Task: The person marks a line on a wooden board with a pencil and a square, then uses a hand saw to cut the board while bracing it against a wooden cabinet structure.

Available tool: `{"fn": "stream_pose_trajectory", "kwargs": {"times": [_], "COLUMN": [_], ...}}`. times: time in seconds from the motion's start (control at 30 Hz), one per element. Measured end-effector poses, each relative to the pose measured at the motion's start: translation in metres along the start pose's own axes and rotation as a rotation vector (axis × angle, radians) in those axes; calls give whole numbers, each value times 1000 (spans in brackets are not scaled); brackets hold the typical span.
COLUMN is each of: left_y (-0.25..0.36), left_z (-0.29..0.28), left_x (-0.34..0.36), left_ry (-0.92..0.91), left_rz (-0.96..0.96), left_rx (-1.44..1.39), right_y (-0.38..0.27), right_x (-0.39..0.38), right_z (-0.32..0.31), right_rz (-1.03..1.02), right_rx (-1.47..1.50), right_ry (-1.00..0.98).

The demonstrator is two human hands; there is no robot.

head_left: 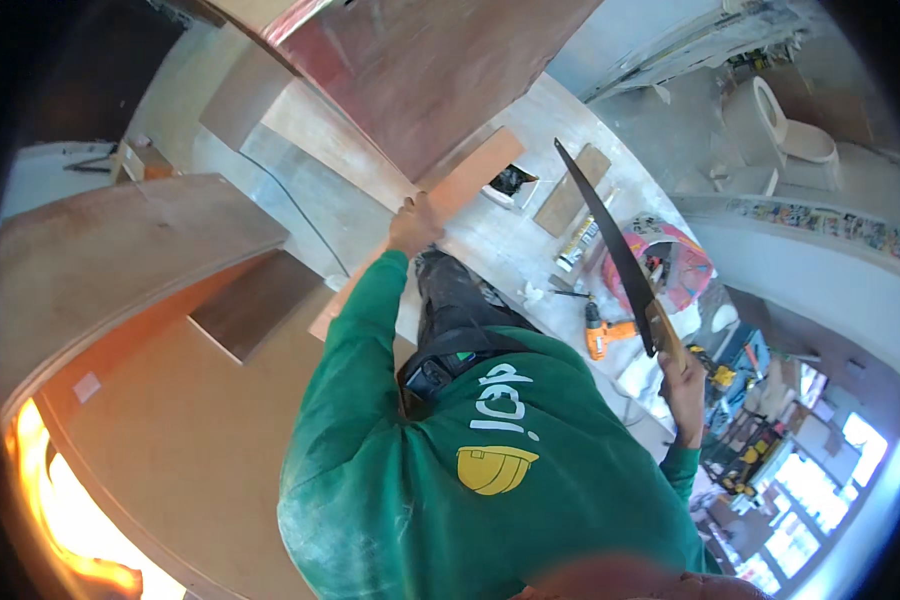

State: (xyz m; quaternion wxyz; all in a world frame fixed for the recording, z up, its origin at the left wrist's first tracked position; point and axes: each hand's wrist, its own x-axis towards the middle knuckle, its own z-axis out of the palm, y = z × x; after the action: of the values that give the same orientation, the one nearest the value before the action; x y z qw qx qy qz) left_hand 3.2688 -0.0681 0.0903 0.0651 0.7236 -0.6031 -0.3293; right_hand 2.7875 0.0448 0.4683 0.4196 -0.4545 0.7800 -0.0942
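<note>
The left hand (413, 226) is closed over a long, narrow wooden board (476, 178), its fingers curled at the board's edge, though slight blur hides how the thumb sits; the board lies aslant in the middle of the scene, its far end to the right and its near end passing to the left beside the green sleeve (362, 310); the right hand (683, 392) is wrapped around the handle of a handsaw (620, 252) at the right, with little gap left in the grip; the dark blade slants toward the far left, apart from the board; near the blade are an orange drill (610, 337), a pink bucket (692, 288), a sealant tube (582, 245) and a flat wooden offcut (571, 190); a dark brown panel (258, 305) lies at the left; a white toilet (808, 141) stands far right.
</note>
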Motion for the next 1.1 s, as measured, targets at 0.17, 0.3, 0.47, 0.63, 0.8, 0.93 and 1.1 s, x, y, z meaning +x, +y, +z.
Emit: {"fn": "stream_pose_trajectory", "kwargs": {"times": [0.17,0.3,0.47,0.63,0.8,0.93,1.1], "left_y": [-21,-23,-27,-14,62,132,192], "left_z": [9,-4,-20,-29,-34,-25,-7], "left_x": [9,-1,-28,-41,-35,-41,-41], "left_ry": [-55,-134,-197,-325,-561,-723,-928], "left_rz": [-2,-41,19,224,448,670,864], "left_rx": [-48,-76,-93,-24,123,204,337], "right_y": [-30,-42,-52,-27,-53,-36,-20], "right_x": [-33,-27,-27,-55,-95,-101,-109], "right_z": [-7,11,0,-82,-105,-84,-15], "right_rz": [55,-52,-35,-163,33,15,117], "right_rx": [-53,-243,-155,30,97,205,551], "right_ry": [-68,-146,-168,-50,196,381,635]}}
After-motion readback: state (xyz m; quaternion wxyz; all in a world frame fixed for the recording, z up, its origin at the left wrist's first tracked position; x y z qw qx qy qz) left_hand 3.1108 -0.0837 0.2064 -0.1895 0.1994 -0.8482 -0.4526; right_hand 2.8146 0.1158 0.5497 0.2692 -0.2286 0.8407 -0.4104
